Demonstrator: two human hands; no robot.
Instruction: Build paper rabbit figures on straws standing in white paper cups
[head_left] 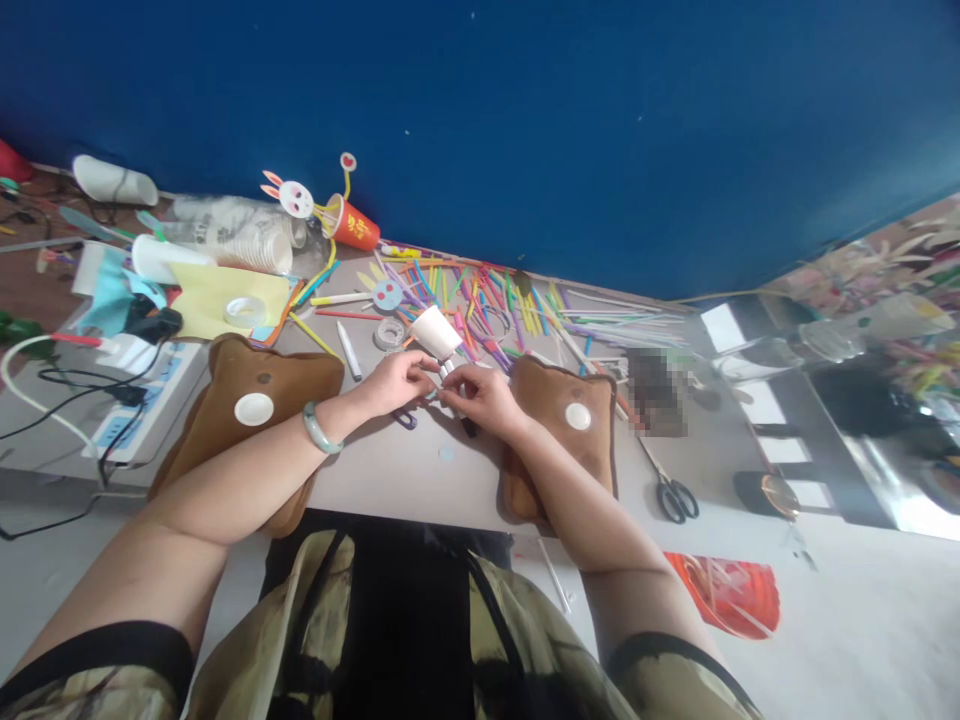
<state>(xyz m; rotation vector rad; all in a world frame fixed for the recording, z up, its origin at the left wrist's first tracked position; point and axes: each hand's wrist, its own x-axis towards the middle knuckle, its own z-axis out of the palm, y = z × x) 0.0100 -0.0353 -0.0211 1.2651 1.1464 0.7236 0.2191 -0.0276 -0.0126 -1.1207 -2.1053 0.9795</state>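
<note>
A small white paper cup (435, 333) is tilted just beyond my hands. Short white straw-like pieces (448, 368) run from it towards my fingers. My right hand (484, 400) is closed, with thumb and forefinger pinched at these pieces. Close beside it, my left hand (397, 383) is closed too, its fingertips together near the cup; what they grip is too small to make out. A pale blue paper disc (446, 453) lies on the table below my hands. Partly hidden under them are a dark finger loop (405, 418) and a small black object (469, 428).
Brown cushions (247, 375) (566, 430) lie under both forearms. Coloured straws (487, 305) cover the table's back, near a red cup (354, 223) with a rabbit face. Scissors (675, 497) lie right; a power strip (139, 405) with cables lies left. A blue wall (480, 130) rises behind.
</note>
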